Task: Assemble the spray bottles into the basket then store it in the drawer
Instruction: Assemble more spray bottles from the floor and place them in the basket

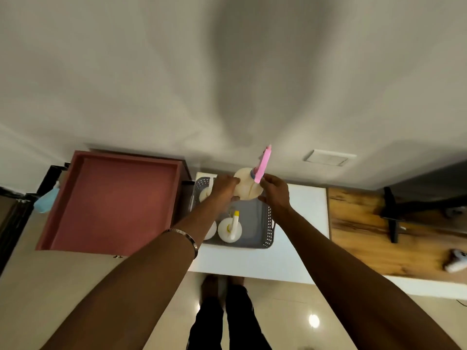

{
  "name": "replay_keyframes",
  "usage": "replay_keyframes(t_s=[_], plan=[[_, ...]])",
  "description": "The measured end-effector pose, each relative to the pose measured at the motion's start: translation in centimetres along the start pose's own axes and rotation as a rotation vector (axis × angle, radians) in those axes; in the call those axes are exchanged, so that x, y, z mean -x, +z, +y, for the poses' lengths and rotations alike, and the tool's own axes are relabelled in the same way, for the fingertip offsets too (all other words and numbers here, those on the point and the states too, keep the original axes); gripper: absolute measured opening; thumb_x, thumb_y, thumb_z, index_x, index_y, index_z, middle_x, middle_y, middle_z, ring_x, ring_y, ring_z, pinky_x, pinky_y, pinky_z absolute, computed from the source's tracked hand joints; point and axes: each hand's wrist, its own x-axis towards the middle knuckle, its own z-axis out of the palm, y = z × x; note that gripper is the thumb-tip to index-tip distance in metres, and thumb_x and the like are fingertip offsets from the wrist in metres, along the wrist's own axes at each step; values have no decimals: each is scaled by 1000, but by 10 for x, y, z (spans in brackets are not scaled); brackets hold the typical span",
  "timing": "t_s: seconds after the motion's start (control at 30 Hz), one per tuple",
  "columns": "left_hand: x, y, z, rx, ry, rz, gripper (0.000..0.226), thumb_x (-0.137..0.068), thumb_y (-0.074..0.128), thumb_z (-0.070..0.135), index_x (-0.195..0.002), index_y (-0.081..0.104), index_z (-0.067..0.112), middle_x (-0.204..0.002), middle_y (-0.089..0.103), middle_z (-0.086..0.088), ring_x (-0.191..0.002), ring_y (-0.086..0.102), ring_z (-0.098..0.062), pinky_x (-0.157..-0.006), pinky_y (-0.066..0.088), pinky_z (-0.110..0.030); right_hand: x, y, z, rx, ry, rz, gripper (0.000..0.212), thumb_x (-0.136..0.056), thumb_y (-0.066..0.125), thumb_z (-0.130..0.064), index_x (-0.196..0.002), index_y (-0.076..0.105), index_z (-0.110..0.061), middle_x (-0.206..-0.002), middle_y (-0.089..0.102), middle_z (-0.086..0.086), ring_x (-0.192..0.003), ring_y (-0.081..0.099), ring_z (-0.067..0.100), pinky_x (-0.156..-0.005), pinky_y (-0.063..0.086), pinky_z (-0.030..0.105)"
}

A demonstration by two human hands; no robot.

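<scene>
A white spray bottle with a pink spray head is held above the far end of the grey perforated basket. My left hand grips the bottle's left side. My right hand holds its right side near the pink head. Inside the basket stands a white bottle with a yellow spray head. Two more white bottles are partly hidden behind my left arm. The basket sits on a white table.
A pink open drawer stands out to the left of the basket. A wooden desk surface lies to the right, with a black stand and a white controller. A blue face mask hangs at far left.
</scene>
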Motion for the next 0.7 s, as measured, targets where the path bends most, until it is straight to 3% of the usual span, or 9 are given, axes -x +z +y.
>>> replay_keyframes(t_s=[0.13,0.37,0.5,0.6,0.7], plan=[[-53,7,-3,-68,5,85,37,-94,52,10,-129,47,1,-132,51,-21,-120,53,-37,-92,53,-52,-51,12,19,10,74,-10,21,-91,65,-22,-110,73,-16,-110,72,9,-104,67,29,-85,60,46],[-114,9,-42,-202,-99,99,42,-94,43,7,-135,47,6,-135,53,-21,-124,51,-38,-105,44,-50,-99,26,69,96,145,-55,25,-90,61,-9,-112,72,-8,-108,71,17,-94,66,28,-80,57,42],[-127,10,-55,-270,-154,110,42,-96,40,8,-138,46,7,-137,51,-20,-124,50,-36,-107,43,-46,-110,33,92,133,207,-83,28,-88,64,-7,-115,70,-7,-112,70,17,-105,65,36,-87,56,48],[-125,8,-63,-340,-172,93,39,-98,40,8,-137,46,1,-134,52,-22,-122,53,-36,-99,47,-39,-106,38,99,136,260,-81,26,-88,65,-5,-114,67,-10,-113,67,14,-103,63,30,-93,54,48],[-137,7,-68,-356,-249,159,37,-101,39,13,-135,46,-2,-132,53,-24,-121,52,-36,-103,44,-41,-115,46,108,138,307,-80,39,-91,62,-4,-130,59,-5,-124,62,15,-116,59,31,-103,49,50]])
